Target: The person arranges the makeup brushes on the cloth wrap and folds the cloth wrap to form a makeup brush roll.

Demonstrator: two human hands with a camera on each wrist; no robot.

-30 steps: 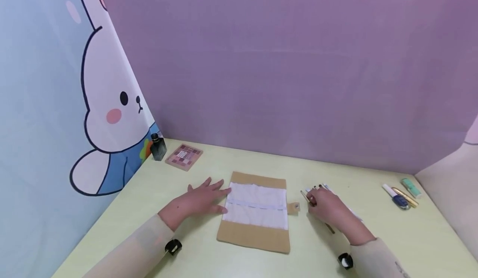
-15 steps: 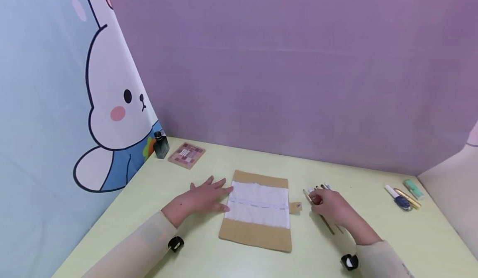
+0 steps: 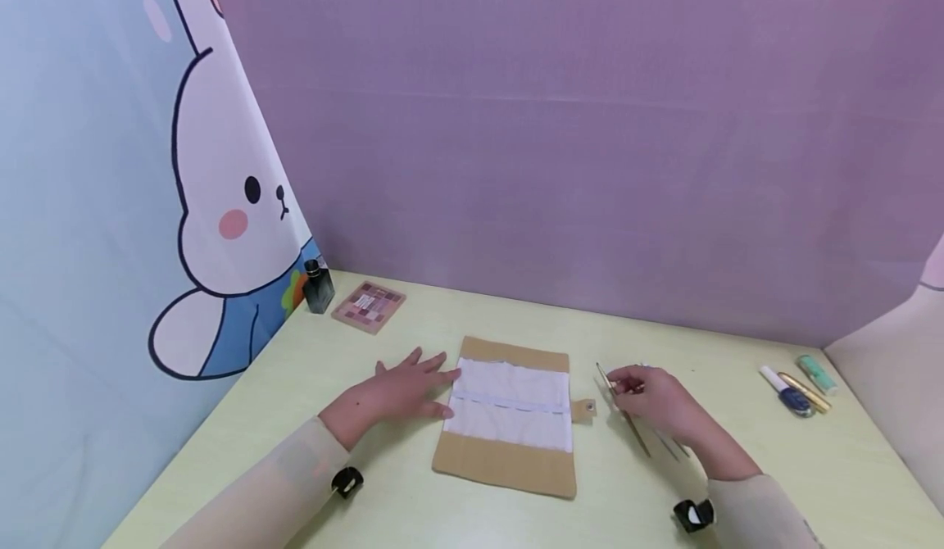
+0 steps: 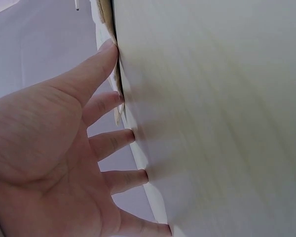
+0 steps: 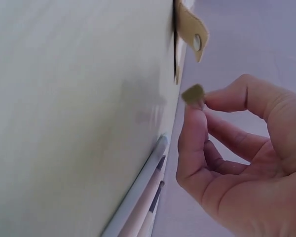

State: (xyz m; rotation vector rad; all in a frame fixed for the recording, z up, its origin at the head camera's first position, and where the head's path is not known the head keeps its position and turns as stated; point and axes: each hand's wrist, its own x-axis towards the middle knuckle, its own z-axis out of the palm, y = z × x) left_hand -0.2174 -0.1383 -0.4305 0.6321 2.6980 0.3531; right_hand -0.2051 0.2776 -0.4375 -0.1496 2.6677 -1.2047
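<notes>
A tan fabric roll case (image 3: pixel 505 465) lies unfolded in the middle of the table, its white pocketed lining facing up. My left hand (image 3: pixel 391 393) rests beside its left edge with fingers spread; thumb and fingertips touch the edge and tabletop in the left wrist view. To the right of the snap tab (image 3: pixel 585 409), my right hand (image 3: pixel 656 406) pinches a slim makeup brush (image 3: pixel 636 433) between thumb and fingers, slightly above the table. Its squarish olive end (image 5: pixel 193 94) faces the right wrist camera. Beneath that hand lie a pale stick (image 5: pixel 138 190) and dark-tipped brushes (image 5: pixel 157 195), partly hidden.
At the back left stand a dark bottle (image 3: pixel 319 288) and a pink eyeshadow palette (image 3: pixel 369 307). Far right are a blue bottle with a white cap (image 3: pixel 787 393), a gold tube (image 3: pixel 805 392) and a green item (image 3: pixel 817 374). A purple backdrop (image 3: pixel 560 164) closes the rear.
My right hand has separated one brush from the bunch and lifted it slightly. My left hand keeps its place by the case.
</notes>
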